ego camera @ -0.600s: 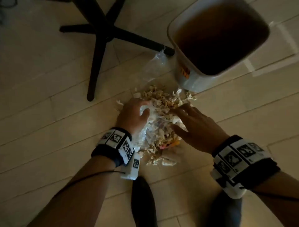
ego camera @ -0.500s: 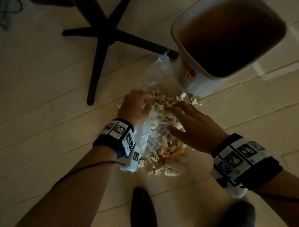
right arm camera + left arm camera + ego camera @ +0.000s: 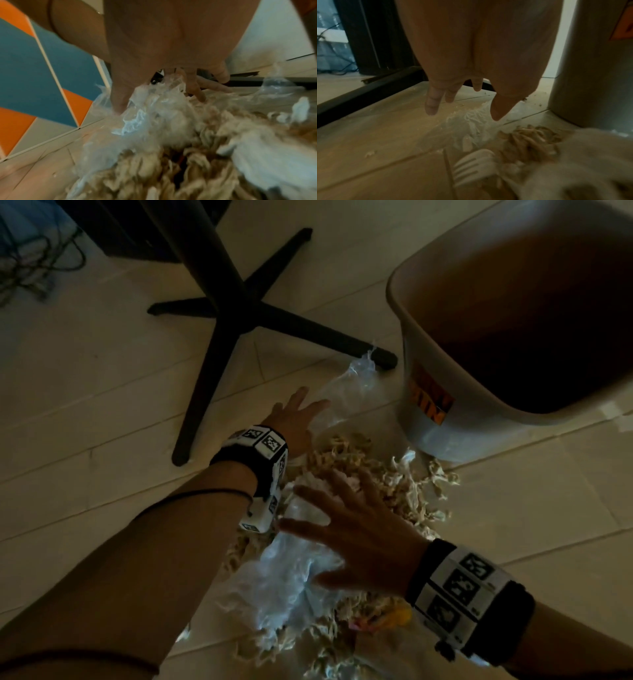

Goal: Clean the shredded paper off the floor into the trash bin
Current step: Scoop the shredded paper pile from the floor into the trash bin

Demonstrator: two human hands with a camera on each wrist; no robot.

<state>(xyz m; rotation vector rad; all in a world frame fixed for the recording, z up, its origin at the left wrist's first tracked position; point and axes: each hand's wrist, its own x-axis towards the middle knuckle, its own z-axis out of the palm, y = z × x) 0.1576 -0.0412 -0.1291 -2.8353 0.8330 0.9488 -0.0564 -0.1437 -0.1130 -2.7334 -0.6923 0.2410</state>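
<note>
Since earlier, left hand (image 3: 295, 419) reached past shredded paper (image 3: 404, 491), fingers spread like right hand's (image 3: 359, 539).

The right grip (image 3: 356, 539) is covering part of the shredded paper (image 3: 404, 487). The trash bin (image 3: 445, 412) is running off the frame edge. Motion blur is obscuring the paper nearest the right wrist camera.

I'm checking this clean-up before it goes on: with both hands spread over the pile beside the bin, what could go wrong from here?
1. Clear plastic wrap lies tangled in the shredded paper; a scoop by the right hand may drag it along and scatter shreds.
2. A plastic fork sits at the pile's edge and could poke the fingers.
3. The left hand reaches near the chair base, so shreds might get pushed under it.
</note>
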